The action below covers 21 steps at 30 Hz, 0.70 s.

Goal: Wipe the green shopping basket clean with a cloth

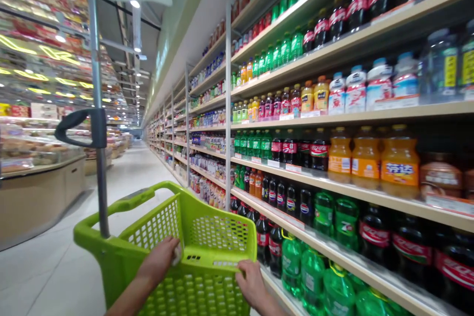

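Observation:
A lime-green plastic shopping cart with perforated walls stands in front of me, and its upper basket shows nothing inside. My left hand is over the basket's near side, its fingers curled closed. A small whitish thing shows at those fingers, too blurred to name. At the near right corner, my right hand has its fingers bent over the cart's rim. A metal pole with a dark grey loop handle rises from the cart's left side.
Close on the right run long drink shelves with orange soda bottles, cola bottles and large green bottles. A pale tiled aisle stretches ahead. Display counters line the left.

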Available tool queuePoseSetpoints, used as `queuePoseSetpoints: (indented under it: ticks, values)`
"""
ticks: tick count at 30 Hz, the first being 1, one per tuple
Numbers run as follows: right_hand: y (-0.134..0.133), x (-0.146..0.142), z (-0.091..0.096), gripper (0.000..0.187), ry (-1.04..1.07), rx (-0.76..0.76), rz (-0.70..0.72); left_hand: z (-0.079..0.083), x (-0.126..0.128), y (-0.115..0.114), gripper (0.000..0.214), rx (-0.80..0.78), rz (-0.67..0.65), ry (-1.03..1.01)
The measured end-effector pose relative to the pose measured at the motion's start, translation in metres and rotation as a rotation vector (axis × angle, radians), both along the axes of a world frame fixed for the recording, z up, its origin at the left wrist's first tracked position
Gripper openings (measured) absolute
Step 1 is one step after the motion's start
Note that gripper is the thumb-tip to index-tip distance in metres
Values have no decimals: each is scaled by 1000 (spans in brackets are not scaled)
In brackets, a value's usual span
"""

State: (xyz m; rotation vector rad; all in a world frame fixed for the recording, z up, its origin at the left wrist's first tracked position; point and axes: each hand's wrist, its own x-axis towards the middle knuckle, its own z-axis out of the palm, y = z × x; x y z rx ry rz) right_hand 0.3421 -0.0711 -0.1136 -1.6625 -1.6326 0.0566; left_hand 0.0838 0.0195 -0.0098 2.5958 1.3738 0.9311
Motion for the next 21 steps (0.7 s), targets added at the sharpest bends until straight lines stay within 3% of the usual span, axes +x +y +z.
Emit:
queuePoseSetpoints:
  ticks: [2, 4, 8, 11, 13, 15, 18, 21]
  values:
    - [-1, -4, -1, 17, 15, 5, 7, 9, 18, -9, 44, -49, 4, 27]
    - [-5, -7, -2, 19, 27, 7, 41, 8, 49, -26, 51, -65, 14, 1]
    - [-12, -9, -6, 25, 88, 26, 181, -27, 119, -64, 40, -200, -126, 98]
    - [-10, -5, -12, 32, 134, 46, 214, -52, 140, -78, 33, -237, -132, 181]
    - [-7, 1, -13, 42, 124, 52, 189, -55, 128, -77, 31, -201, -171, 253]
    - [-5, 7, -10, 49, 64, 16, 191, -48, 94, -68, 30, -172, -206, 309]
    - [-4, 11, 0, 48, -58, -82, 219, -31, 13, -49, 32, -116, -188, 268]
    - [-6, 1, 12, 47, -175, -149, 139, -20, -58, -38, 38, -41, -105, 216]
